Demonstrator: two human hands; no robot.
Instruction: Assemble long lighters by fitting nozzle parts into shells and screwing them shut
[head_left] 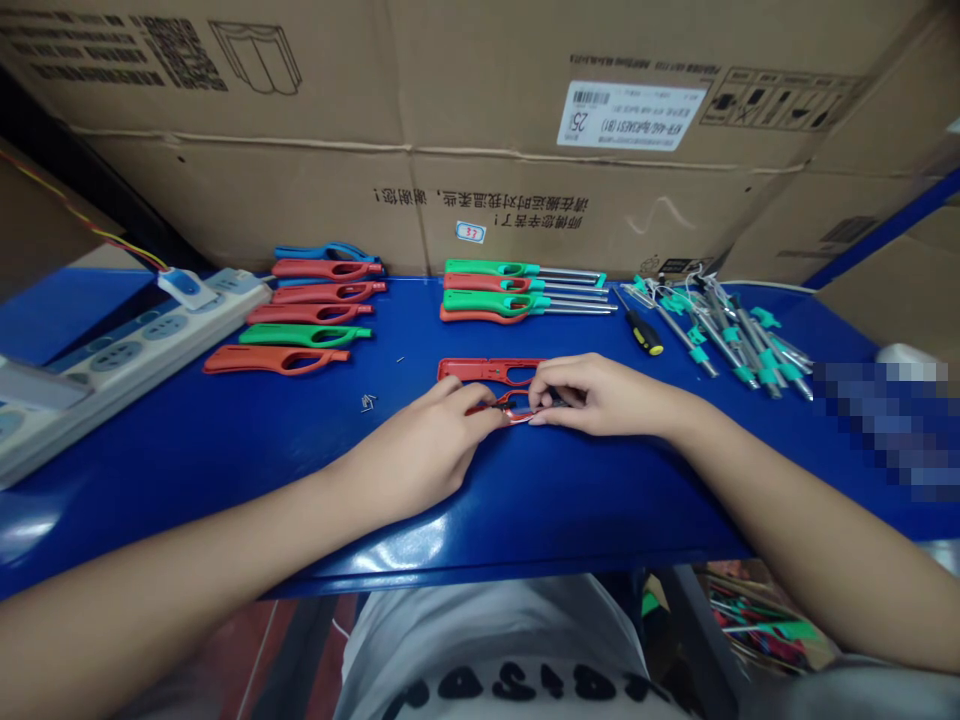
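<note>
Both my hands meet over a red lighter casing half point(516, 418) at the middle of the blue table. My left hand point(427, 445) pinches its left end between thumb and fingers. At the right end, my right hand point(592, 395) is closed, its fingertips curled against the casing and small dark inner parts, mostly hidden by the fingers. Just behind lies another red casing half point(480, 370), hollow side up, partly covered by my right hand. Several small screws point(367, 403) lie to the left of my left hand.
Coloured lighter handles point(300, 312) line the back left; assembled lighters point(525, 290) with metal tubes lie at the back centre. A screwdriver point(642, 330) and a pile of metal tubes point(735, 335) are at right. A power strip point(150, 350) runs along the left. Cardboard point(300, 190) stands behind.
</note>
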